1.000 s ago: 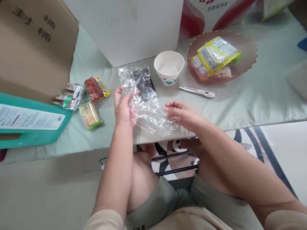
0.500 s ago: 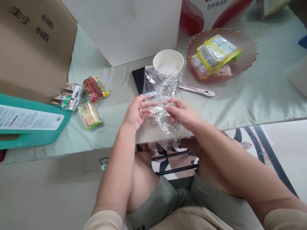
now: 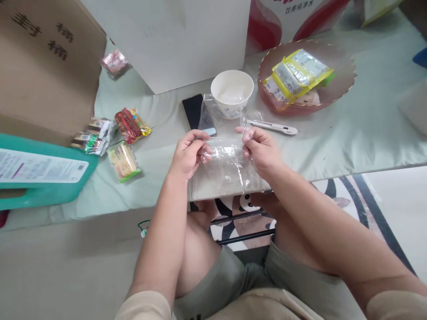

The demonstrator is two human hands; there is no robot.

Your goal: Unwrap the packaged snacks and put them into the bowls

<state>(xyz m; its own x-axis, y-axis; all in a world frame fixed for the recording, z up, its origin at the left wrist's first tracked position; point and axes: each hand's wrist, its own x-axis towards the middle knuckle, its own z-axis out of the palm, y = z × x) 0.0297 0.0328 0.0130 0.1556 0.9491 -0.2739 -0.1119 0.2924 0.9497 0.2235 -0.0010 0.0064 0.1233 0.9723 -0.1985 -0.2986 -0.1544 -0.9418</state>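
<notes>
A clear plastic bag (image 3: 228, 166) is stretched between my two hands just above the table's front edge. My left hand (image 3: 191, 153) pinches its left side, fingers closed on the film. Gripping the right side, my right hand (image 3: 262, 149) has the film bunched at thumb and fingertips. Beyond the bag stands a white paper bowl (image 3: 231, 93) with a blue pattern low on its side. A dark phone (image 3: 193, 111) lies left of the bowl, partly under the clear film. To the right of the bowl is a white utility knife (image 3: 275, 127), close to my right hand.
A pink ribbed bowl (image 3: 347, 80) holds yellow snack packs at the back right. Several small wrapped snacks (image 3: 124, 161) lie at the left, near a teal jug (image 3: 63, 191) and a cardboard box (image 3: 46, 80). A white box (image 3: 187, 44) stands behind the bowl.
My hands have moved apart and now pull the plastic bag taut sideways. The film has come down from in front of the bowl, which shows more clearly.
</notes>
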